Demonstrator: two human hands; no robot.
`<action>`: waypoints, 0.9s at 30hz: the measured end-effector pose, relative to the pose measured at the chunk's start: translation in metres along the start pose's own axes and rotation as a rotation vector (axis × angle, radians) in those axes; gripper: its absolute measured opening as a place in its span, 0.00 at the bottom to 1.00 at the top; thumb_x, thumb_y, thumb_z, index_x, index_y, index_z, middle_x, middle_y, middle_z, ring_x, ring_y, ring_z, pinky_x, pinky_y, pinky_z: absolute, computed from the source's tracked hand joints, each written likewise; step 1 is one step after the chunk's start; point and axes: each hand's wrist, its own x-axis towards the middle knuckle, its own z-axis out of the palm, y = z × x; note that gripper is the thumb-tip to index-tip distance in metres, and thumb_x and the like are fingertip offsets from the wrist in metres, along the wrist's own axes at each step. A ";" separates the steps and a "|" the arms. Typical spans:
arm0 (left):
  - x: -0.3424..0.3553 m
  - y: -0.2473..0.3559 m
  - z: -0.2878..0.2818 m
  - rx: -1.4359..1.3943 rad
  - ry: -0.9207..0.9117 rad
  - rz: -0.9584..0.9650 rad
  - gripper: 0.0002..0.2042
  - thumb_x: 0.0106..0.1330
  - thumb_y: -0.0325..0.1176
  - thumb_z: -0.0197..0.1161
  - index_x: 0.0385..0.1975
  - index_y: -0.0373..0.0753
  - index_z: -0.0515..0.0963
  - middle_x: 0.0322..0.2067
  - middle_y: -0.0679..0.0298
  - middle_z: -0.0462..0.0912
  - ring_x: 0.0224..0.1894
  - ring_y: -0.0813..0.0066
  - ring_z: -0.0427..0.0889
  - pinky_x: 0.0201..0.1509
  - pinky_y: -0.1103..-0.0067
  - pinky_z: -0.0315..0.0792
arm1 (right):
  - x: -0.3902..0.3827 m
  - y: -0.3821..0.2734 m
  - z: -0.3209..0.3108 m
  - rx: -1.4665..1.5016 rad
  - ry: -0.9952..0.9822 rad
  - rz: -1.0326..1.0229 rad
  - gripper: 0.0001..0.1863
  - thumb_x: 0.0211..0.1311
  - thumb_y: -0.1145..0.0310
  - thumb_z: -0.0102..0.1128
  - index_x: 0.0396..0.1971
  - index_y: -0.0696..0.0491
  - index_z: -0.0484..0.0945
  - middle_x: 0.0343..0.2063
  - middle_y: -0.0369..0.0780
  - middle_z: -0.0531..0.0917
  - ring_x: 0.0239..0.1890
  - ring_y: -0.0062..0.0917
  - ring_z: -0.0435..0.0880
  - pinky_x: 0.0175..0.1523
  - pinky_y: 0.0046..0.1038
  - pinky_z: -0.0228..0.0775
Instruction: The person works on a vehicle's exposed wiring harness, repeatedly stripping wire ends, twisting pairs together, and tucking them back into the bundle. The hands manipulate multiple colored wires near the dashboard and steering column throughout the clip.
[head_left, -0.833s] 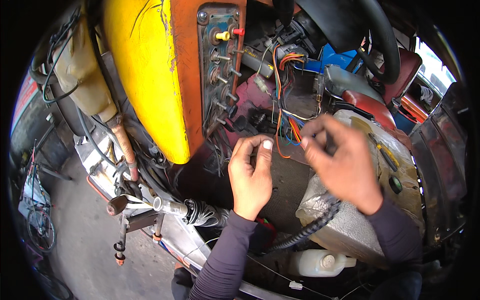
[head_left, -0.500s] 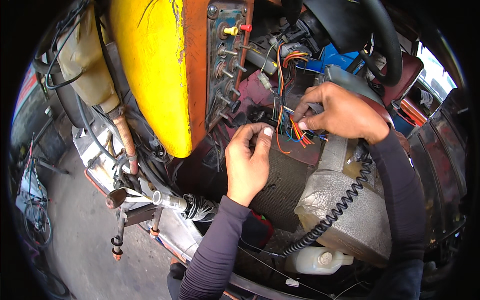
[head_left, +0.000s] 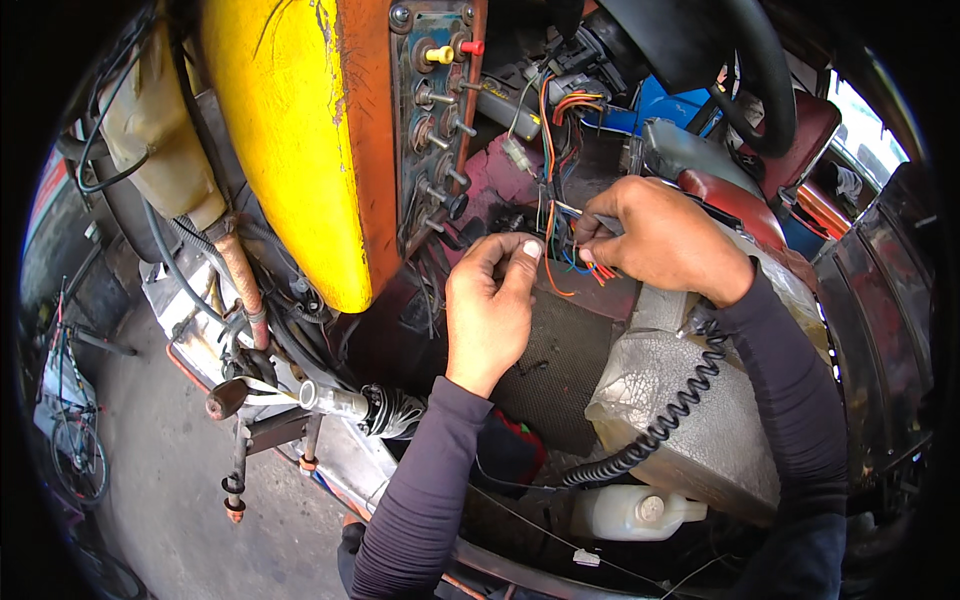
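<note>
My left hand (head_left: 492,305) pinches a thin wire between thumb and fingertips, just below the switch panel (head_left: 436,110) of a yellow and orange vehicle body (head_left: 300,150). To its right, my right hand (head_left: 655,240) grips a bundle of coloured wires (head_left: 585,265), orange, blue and red, that runs up to connectors (head_left: 560,95) behind the panel. Both hands sit close together, a few centimetres apart. A black coiled cable (head_left: 665,420) hangs under my right forearm.
A black steering wheel (head_left: 750,70) and a dark red seat (head_left: 800,130) lie at the upper right. A crinkled grey cover (head_left: 690,400) and a white plastic bottle (head_left: 630,512) sit below. Pipes and hoses (head_left: 240,290) crowd the left. Concrete floor (head_left: 150,500) shows at lower left.
My right hand moved up and away from the left hand, toward the wire bundle, and closed on it. My left hand stayed in place with its pinch.
</note>
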 end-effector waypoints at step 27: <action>-0.002 0.006 -0.006 -0.141 -0.014 -0.123 0.12 0.79 0.32 0.61 0.47 0.27 0.82 0.37 0.60 0.86 0.36 0.77 0.84 0.40 0.78 0.85 | 0.011 -0.005 0.038 0.742 0.025 0.066 0.04 0.59 0.78 0.68 0.33 0.60 0.83 0.26 0.32 0.81 0.31 0.13 0.77 0.38 0.22 0.74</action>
